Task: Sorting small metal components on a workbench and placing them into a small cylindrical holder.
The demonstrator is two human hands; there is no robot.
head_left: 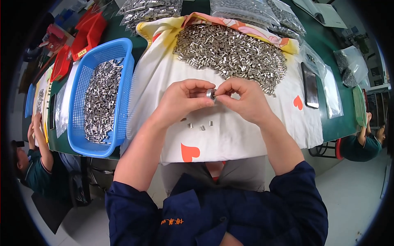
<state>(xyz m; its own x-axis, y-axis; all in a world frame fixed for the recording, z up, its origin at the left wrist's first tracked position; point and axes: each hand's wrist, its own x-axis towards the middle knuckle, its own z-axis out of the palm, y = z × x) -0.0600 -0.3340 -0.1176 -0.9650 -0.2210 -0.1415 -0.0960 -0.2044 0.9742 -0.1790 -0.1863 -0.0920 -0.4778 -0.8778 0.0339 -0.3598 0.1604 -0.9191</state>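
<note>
My left hand (180, 98) grips a short, round metal piece (210, 94) between thumb and fingertips, above the middle of the white cloth. Against its right side, the thumb and forefinger of my right hand (244, 97) are pinched together; whatever lies between them is too small to make out. Just below my hands, several loose metal sleeves (202, 128) lie on the cloth (154, 78). Beyond my hands spreads a large heap of similar small silvery sleeves (234, 53). Left of my left forearm stands a blue plastic basket (73, 123), partly filled with small metal pieces (102, 98).
A dark phone (310, 87) lies right of the cloth, beside clear plastic bags (331, 92). Bags of metal parts (244, 11) line the far side of the green table (141, 43). Red bins (88, 33) stand at the far left. Other people sit at both sides.
</note>
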